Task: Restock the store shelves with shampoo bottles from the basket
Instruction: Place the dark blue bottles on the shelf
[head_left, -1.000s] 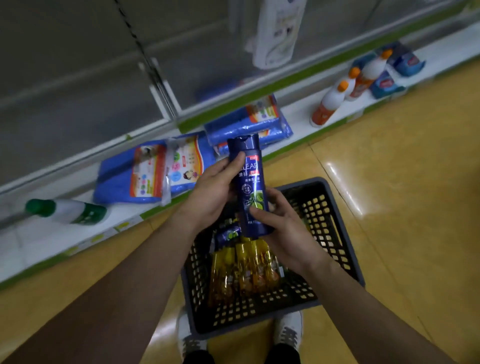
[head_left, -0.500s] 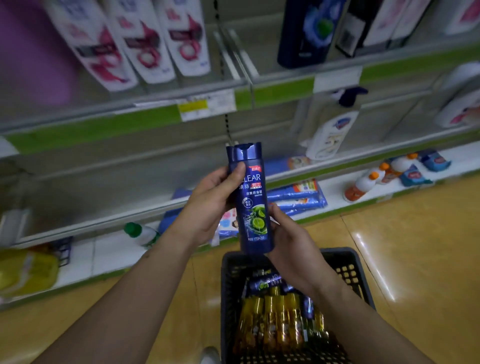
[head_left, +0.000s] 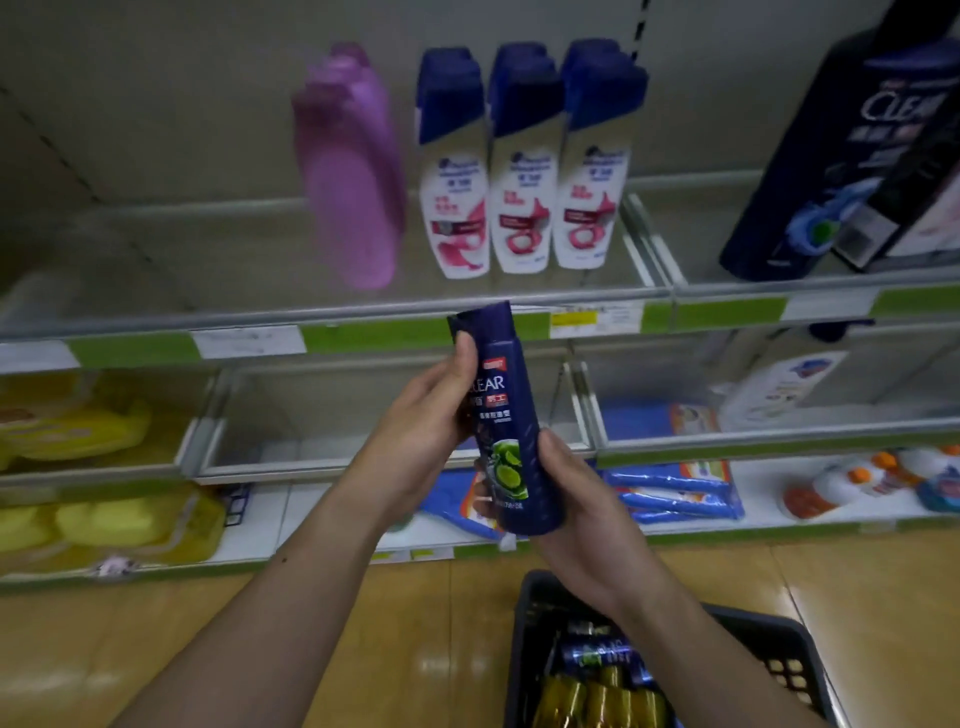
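Observation:
Both hands hold a dark blue shampoo bottle (head_left: 506, 415) with a green lime picture, upright and leaning slightly left, in front of the shelf rail (head_left: 363, 317). My left hand (head_left: 426, 415) grips its upper half, thumb near the cap. My right hand (head_left: 566, 493) grips its lower right side. The black basket (head_left: 779, 654) stands on the floor at the bottom right, holding several gold and dark blue bottles (head_left: 597, 686).
On the upper shelf stand a purple bottle (head_left: 353, 171), three white bottles with blue caps (head_left: 524, 166) and a large dark bottle (head_left: 831, 156). The middle shelf bay (head_left: 363, 415) behind my hands looks bare. Yellow packs (head_left: 78, 431) lie left, blue packs (head_left: 675, 493) low right.
The view has tilted up from the basket and floor to the shelves. Both hands have carried the blue bottle up in front of the shelf rail, and it now leans slightly left.

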